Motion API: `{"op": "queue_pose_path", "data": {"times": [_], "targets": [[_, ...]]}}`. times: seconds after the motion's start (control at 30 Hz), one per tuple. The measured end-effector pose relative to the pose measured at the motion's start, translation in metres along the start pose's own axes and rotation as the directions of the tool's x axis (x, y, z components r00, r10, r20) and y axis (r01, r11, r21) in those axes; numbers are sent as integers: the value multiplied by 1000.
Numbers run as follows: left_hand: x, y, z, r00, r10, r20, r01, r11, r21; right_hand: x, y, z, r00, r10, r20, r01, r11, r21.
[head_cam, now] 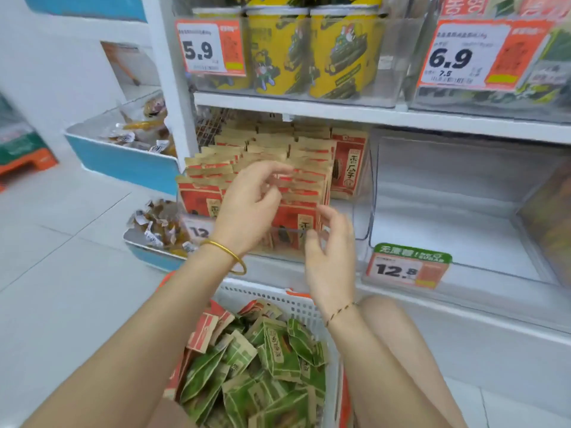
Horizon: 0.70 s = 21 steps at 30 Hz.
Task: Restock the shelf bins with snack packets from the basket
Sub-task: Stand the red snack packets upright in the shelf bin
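Head view shows both hands at the clear plastic shelf bin (pixel 362 217), which is packed with upright red-and-tan paper snack packets (pixel 309 168). The left hand (pixel 250 208), half curled, touches the packet tops. The right hand (pixel 332 257) cups the front row's right edge, seemingly to square it. Whether either pinches a packet is unclear. The white slotted plastic basket (pixel 278 296) below holds mostly green paper snack packets (pixel 278 353), presumably for the empty neighbouring clear bin (pixel 448 211).

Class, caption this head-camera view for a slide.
Left hand and right hand work at a shelf bin of red packets above a basket of green packets.
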<state>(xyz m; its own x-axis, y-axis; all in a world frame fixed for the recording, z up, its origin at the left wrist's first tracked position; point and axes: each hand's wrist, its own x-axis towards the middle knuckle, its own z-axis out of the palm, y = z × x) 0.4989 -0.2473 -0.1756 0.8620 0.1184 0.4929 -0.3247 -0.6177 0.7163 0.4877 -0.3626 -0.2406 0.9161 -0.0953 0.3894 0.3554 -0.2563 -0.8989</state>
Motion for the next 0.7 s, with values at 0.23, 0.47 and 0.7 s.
{"op": "queue_pose_path", "data": {"times": [0.23,0.47,0.7], "targets": [[-96,-75,-16,889,-451,75,450,893,32,-75,49,31,833,126,539,50,953,-299],[-122,-137,-20,539,-727,425,92,552,829,-74,145,101,638,551,538,-168,781,-601],[-99,-135,-6,498,-718,486,65,590,804,-62,198,140,710,458,534,135,657,-742]]}}
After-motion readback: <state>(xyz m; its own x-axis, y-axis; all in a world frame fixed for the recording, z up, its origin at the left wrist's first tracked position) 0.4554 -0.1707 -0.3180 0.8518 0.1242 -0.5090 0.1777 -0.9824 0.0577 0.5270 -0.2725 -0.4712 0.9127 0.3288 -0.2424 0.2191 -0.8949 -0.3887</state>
